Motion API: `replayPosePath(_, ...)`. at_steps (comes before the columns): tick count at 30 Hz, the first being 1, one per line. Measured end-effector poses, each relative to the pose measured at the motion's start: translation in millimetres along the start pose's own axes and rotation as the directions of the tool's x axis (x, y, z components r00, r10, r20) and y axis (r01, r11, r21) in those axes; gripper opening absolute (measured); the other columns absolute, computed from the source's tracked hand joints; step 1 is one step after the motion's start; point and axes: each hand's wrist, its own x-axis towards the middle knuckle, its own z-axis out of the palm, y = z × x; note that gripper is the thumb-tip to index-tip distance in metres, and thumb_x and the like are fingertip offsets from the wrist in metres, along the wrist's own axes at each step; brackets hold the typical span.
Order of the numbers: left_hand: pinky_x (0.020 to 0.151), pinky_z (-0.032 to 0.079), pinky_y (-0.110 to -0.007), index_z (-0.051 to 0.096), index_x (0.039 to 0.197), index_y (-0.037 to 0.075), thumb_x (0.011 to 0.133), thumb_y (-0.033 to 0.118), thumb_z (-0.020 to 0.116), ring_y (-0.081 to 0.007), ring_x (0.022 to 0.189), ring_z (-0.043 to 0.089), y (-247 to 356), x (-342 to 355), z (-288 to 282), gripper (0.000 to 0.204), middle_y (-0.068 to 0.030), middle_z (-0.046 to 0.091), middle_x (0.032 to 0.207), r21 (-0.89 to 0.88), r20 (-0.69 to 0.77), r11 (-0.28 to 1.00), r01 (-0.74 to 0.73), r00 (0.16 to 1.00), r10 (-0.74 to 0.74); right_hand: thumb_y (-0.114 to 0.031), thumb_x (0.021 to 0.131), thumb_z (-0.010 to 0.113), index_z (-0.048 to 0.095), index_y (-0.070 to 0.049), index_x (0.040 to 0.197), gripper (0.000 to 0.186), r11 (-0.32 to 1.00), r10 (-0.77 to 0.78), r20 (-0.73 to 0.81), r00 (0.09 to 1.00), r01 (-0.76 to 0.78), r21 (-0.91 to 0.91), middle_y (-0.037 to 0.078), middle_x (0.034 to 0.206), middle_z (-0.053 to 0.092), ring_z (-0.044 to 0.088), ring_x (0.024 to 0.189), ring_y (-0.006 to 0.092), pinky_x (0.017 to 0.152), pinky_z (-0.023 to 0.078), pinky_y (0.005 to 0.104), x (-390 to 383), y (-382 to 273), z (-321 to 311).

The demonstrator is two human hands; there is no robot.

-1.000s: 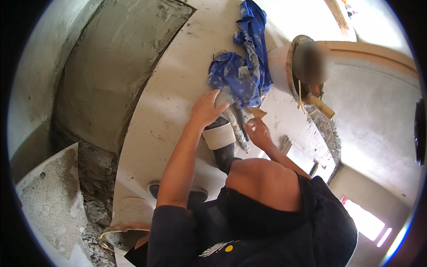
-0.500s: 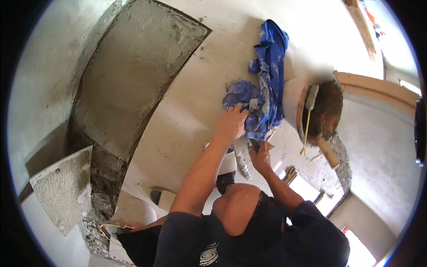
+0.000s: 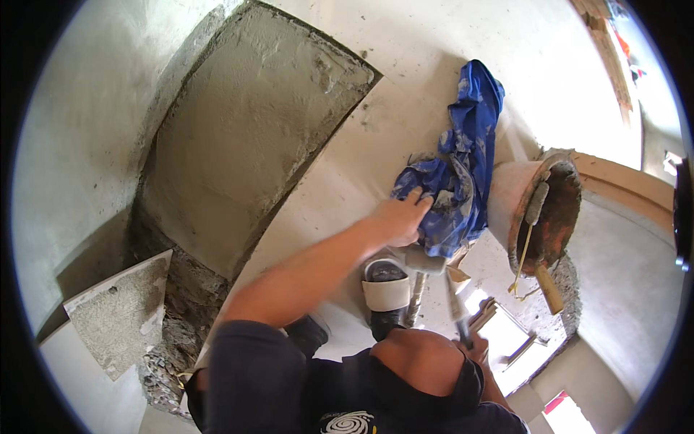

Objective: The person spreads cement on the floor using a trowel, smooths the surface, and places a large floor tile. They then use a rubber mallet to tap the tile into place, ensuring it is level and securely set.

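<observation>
A crumpled blue cloth (image 3: 473, 137), stained with grey mortar, lies on the pale floor slab. My left hand (image 3: 402, 220) reaches across to its near left part, fingers curled onto the bunched fabric. Close to my body on the right, my right hand (image 3: 475, 350) is closed round the dark handle of a long, pale tool (image 3: 455, 304); motion blur hides its kind. Between my hands, by the cloth's lower edge, is a grey block-like head (image 3: 425, 260) with a shiny metal handle (image 3: 416, 298) below it.
A mortar-crusted bucket (image 3: 517, 195) lies tipped right of the cloth, with a wooden handle (image 3: 549, 289) sticking out. Left of the slab is a recessed bed of wet grey mortar (image 3: 238, 137). A broken tile piece (image 3: 119, 315) leans at lower left. My sandalled foot (image 3: 387, 293) is close below.
My right hand has drawn back from the cloth's lower edge toward my body, bringing the dark-handled tool with it. My left hand stays at the cloth. The whole view has shifted slightly.
</observation>
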Motion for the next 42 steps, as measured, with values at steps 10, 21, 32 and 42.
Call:
replayPosePath(10,0.085,0.047,-0.044,0.038,0.131,-0.001,0.087,0.017,0.063,-0.0403,0.1,0.062,-8,-97,-89,0.054,-0.0256,0.062,0.104,-0.667,-0.179,0.741,-0.08,0.982,-0.055,-0.04,0.103,0.04,0.047,-0.004,0.085,0.041,0.565,-0.182,-0.456,0.871,0.472,0.677,0.007,0.07,0.053,0.059,0.07,0.0183,0.065,0.047,0.0296,232,-308,41)
replayPosePath(21,0.058,0.048,-0.042,0.054,0.108,0.001,0.088,0.022,0.064,-0.0322,0.062,0.064,-83,-124,-66,0.031,-0.0163,0.061,0.069,-0.672,-0.258,0.738,0.062,0.915,-0.312,-0.039,0.096,0.053,0.055,0.002,0.1,0.041,0.777,-0.189,-0.242,0.952,0.296,0.555,0.012,0.079,0.066,0.065,0.067,0.018,0.058,0.053,0.0296,310,-325,28)
replayPosePath(32,0.055,0.042,-0.034,0.056,0.081,0.0,0.086,0.029,0.071,-0.0146,0.06,0.048,-149,-111,-101,0.034,-0.0068,0.053,0.063,-0.643,-0.281,0.696,0.32,0.747,-0.603,-0.018,0.091,0.059,0.019,0.006,0.145,0.072,0.555,0.138,-0.389,0.911,0.254,0.792,0.012,0.091,0.059,0.057,0.061,0.0134,0.053,0.05,0.0285,368,-378,145)
replayPosePath(42,0.056,0.038,-0.029,0.057,0.083,-0.001,0.087,0.025,0.071,-0.0101,0.064,0.042,-157,-87,-131,0.029,0.0002,0.05,0.067,-0.599,-0.219,0.721,0.349,0.794,-0.566,-0.028,0.094,0.053,0.007,0.01,0.146,0.079,0.577,0.161,-0.361,0.919,0.209,0.789,0.028,0.088,0.064,0.065,0.077,0.0368,0.073,0.049,0.045,384,-364,131)
